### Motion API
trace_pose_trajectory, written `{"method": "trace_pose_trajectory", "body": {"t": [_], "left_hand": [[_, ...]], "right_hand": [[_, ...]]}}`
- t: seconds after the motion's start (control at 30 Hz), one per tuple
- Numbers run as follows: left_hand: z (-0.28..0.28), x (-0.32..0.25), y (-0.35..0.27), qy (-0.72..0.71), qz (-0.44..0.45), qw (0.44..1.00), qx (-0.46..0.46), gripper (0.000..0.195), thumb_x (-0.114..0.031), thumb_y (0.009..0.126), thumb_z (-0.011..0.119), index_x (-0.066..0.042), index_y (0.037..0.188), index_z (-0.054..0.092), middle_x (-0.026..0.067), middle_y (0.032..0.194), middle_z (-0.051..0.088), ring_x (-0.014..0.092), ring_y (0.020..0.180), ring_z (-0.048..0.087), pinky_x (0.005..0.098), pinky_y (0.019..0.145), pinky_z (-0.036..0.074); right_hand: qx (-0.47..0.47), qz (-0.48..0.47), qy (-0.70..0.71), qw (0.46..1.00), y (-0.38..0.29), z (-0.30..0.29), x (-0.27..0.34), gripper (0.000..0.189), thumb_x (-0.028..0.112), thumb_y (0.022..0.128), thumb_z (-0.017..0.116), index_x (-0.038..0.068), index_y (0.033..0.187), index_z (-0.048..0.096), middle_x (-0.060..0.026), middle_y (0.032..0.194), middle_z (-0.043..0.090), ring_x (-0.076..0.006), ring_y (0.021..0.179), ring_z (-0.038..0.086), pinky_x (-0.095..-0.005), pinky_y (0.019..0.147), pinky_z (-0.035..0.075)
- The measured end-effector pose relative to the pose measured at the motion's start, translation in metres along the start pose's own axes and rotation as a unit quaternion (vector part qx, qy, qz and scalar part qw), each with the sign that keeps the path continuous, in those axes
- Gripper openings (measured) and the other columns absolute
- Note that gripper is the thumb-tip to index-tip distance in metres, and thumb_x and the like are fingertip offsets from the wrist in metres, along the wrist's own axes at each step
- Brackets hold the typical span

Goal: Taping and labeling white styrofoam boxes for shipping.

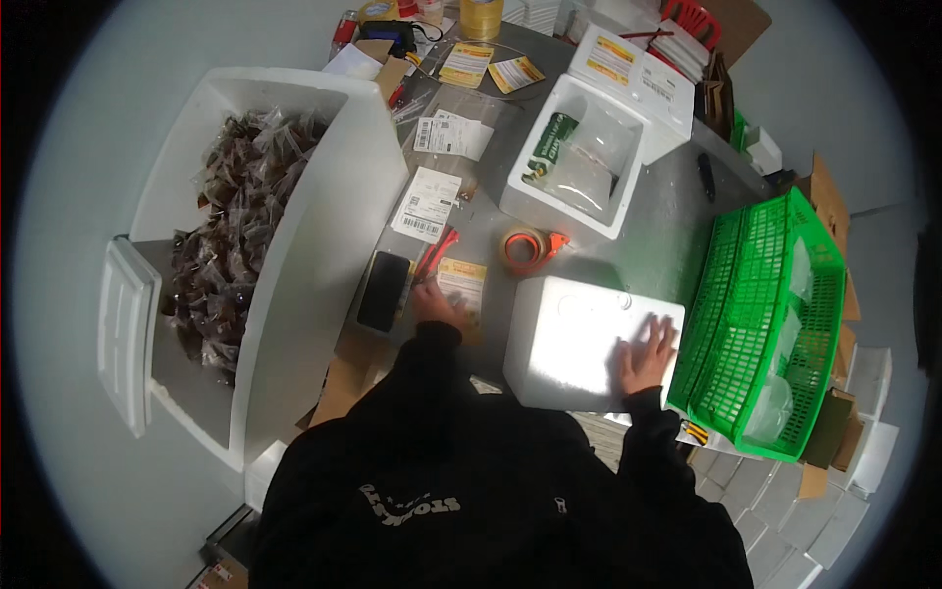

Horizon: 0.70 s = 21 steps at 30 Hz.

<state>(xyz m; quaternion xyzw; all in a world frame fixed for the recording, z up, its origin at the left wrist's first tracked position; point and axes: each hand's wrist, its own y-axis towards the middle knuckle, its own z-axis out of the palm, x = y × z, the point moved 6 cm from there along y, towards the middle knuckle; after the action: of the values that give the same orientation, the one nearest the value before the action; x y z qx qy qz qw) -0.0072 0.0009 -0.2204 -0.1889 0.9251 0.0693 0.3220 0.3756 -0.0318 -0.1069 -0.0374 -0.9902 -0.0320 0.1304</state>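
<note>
My right hand (649,361) lies spread on the bright top of a closed white foam box (574,346). At the left edge of a yellow-and-white printed card (464,280) is my left hand (439,305), its fingertips partly hidden. Just beyond those fingertips lies a red-handled cutting tool (441,247); whether they touch it or lift the card is unclear. A dark smartphone (385,291) rests left of this hand. Behind the foam box, an orange tape dispenser (526,249) sits on the grey table (486,221).
An open foam box (515,202) holds a green-and-clear bag (581,162). Shipping labels (428,202) lie left of it. On the left stands a large foam container (324,184) of small clear packets (243,221). A green plastic basket (736,294) borders the right side.
</note>
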Motion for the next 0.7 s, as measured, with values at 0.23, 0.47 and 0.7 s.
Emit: {"method": "trace_pose_trajectory", "body": {"t": [0.23, 0.47, 0.7], "left_hand": [[0.01, 0.043, 0.02, -0.03, -0.115, 0.971, 0.207, 0.052, -0.014, 0.068, 0.074, -0.001, 0.109, 0.045, 0.0203, 0.093, 0.058, 0.039, 0.09, 0.059, 0.0446, 0.078, 0.048], [-0.004, 0.027, 0.02, 0.046, 0.075, 0.993, 0.075, 0.027, -0.016, 0.076, 0.063, -0.004, 0.099, 0.054, 0.014, 0.093, 0.057, 0.036, 0.084, 0.059, 0.0463, 0.073, 0.05], [-0.007, 0.049, 0.006, 0.049, 0.072, 0.993, 0.076, 0.037, -0.015, 0.068, 0.071, -0.007, 0.101, 0.056, 0.0123, 0.096, 0.054, 0.034, 0.082, 0.06, 0.0447, 0.069, 0.051]], "right_hand": [[0.235, 0.346, 0.684, 0.598, 0.052, 0.112, 0.219, 0.078, 0.038, 0.083, 0.06, 0.005, 0.142, 0.021, -0.0151, 0.143, 0.026, -0.0324, 0.133, 0.023, -0.0475, 0.106, 0.022], [0.279, 0.06, 0.076, 0.955, 0.139, 0.232, 0.163, 0.063, 0.043, 0.075, 0.066, 0.003, 0.122, 0.051, -0.0184, 0.097, 0.059, -0.0305, 0.099, 0.057, -0.0402, 0.091, 0.039], [0.299, -0.451, -0.551, 0.635, 0.12, 0.248, 0.244, 0.035, 0.023, 0.087, 0.06, 0.009, 0.118, 0.053, -0.0103, 0.094, 0.062, -0.0242, 0.095, 0.059, -0.0343, 0.072, 0.049]]}}
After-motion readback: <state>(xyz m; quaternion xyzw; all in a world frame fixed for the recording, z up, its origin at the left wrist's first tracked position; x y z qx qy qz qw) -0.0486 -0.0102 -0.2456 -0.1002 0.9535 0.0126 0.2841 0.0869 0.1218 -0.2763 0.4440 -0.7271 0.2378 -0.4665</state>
